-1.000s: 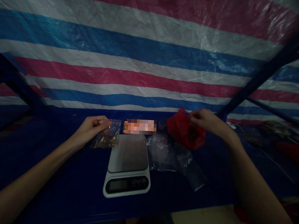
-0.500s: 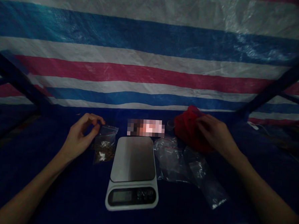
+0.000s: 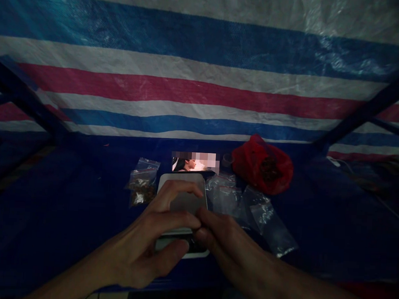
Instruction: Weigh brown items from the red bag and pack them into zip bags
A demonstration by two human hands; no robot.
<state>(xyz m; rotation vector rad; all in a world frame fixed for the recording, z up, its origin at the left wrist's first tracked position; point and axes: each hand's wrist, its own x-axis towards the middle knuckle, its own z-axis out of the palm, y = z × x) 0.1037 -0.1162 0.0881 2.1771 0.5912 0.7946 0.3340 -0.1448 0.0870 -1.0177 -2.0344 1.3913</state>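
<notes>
Above the kitchen scale [image 3: 183,180], my left hand [image 3: 158,230] has its fingers apart, with nothing visible in them. My right hand [image 3: 228,244] is closed in a pinch over the scale's lower right part. Its fingertips meet the tip of a left finger, and whatever they may hold is hidden. The hands cover much of the steel plate and display. Left of the scale lie zip bags [image 3: 143,193] with brown dried pieces inside. On the right are several flat clear zip bags [image 3: 228,200].
A red plastic bag [image 3: 248,163] stands open at the back right, dark brown pieces showing inside. Beside it is a roll of tape [image 3: 227,160]. A lit phone [image 3: 194,165] stands behind the scale. A striped tarp [image 3: 189,91] hangs behind, with blue frame bars [image 3: 358,108] at the sides.
My left hand has left the filled bags and moved right over the scale. My right hand has come out of the red bag and down to the scale. The view has shifted slightly.
</notes>
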